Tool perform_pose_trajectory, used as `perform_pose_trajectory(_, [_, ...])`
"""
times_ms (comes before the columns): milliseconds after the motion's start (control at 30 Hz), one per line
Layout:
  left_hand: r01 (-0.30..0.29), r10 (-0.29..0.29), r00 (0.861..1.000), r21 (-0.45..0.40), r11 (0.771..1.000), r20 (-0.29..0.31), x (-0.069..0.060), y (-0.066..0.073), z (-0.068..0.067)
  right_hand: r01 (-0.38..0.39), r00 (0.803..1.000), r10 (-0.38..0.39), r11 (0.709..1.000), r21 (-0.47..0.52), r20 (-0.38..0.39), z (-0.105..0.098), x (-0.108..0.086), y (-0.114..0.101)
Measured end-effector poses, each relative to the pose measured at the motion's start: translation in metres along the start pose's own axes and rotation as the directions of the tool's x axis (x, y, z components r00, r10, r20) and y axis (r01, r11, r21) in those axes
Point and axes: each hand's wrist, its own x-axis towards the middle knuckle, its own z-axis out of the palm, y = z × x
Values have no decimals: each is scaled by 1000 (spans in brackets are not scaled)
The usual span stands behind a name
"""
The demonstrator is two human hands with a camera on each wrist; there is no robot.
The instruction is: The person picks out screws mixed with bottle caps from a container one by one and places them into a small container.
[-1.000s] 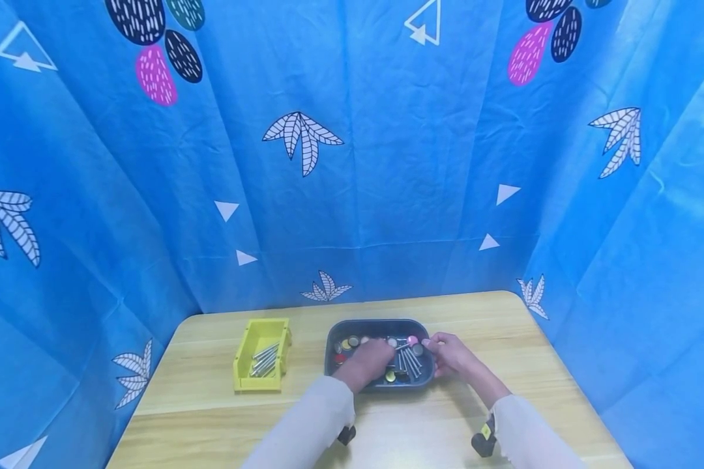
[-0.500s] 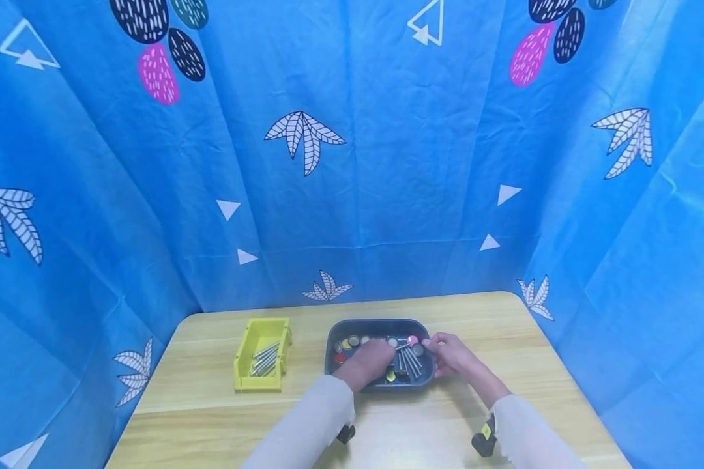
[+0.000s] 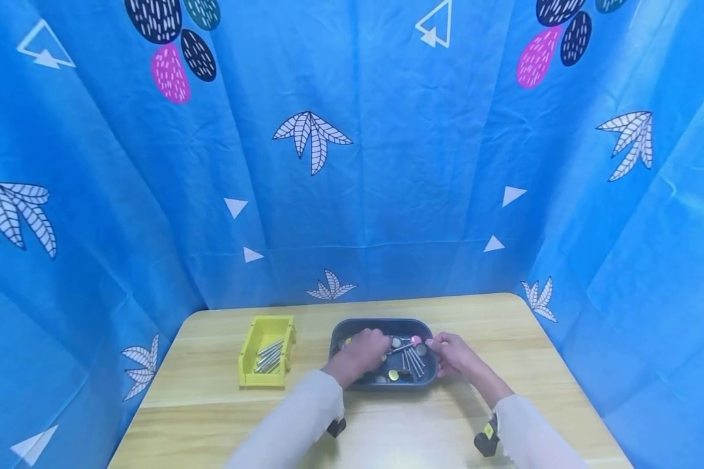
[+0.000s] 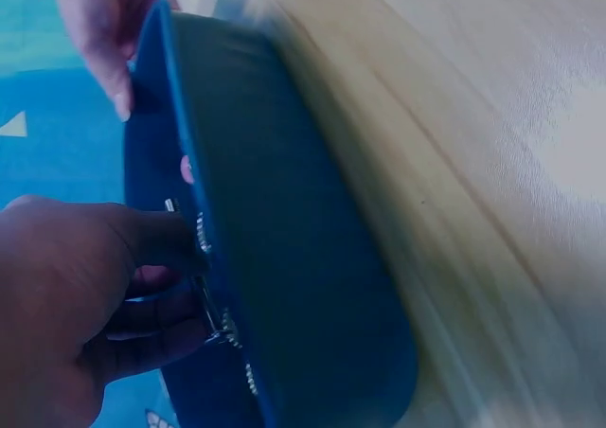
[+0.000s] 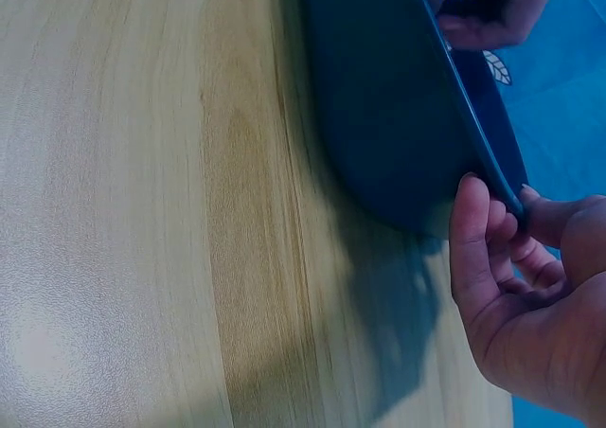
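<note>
The left hand (image 3: 364, 352) is inside the dark tray (image 3: 387, 387), over its left half. In the left wrist view, the left hand (image 4: 71, 291) has curled fingers around a thin silver nail (image 4: 203, 300). Several nails (image 3: 413, 361) lie in the right half of the tray, among round caps in pink (image 3: 416, 340), yellow (image 3: 394, 375) and grey. At the tray's right end the right hand (image 3: 459, 357) grips the rim. Up close, the right hand (image 5: 540, 286) has its thumb inside the wall and fingers outside. The left fingertips are partly hidden.
A yellow bin (image 3: 261, 383) with several silver nails (image 3: 270, 357) stands left of the tray on the wooden table (image 3: 211, 417). A blue patterned curtain (image 3: 358, 195) hangs behind and along both sides.
The left hand has shifted a little left and back inside the tray, uncovering more of the caps. The right hand keeps its grip on the rim. The head view has turned slightly left.
</note>
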Motion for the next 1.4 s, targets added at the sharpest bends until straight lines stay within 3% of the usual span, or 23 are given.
perform_pose_trajectory(267, [1, 0, 999, 33, 999, -48, -15, -16, -14, -7, 1000, 7, 1000, 2, 9, -1, -1, -2])
perform_pose_trajectory(567, [-21, 32, 983, 59, 998, -180, -38, -34, -29, -10, 1000, 10, 1000, 9, 1, -1, 0, -2])
perform_pose_trajectory(800, [17, -12, 975, 20, 1000, -223, -58, -51, -33, -2, 1000, 1, 1000, 8, 16, 0, -3, -3])
perform_pose_trajectory(1233, [84, -94, 937, -43, 996, -335, -97, -83, -32, -11, 1000, 11, 1000, 20, 4, -1, -2, -2])
perform_pose_trajectory(1400, [136, -162, 935, -101, 985, -316, -113, -97, -33, -25, 1000, 24, 999, 23, 3, -1, -2, 0])
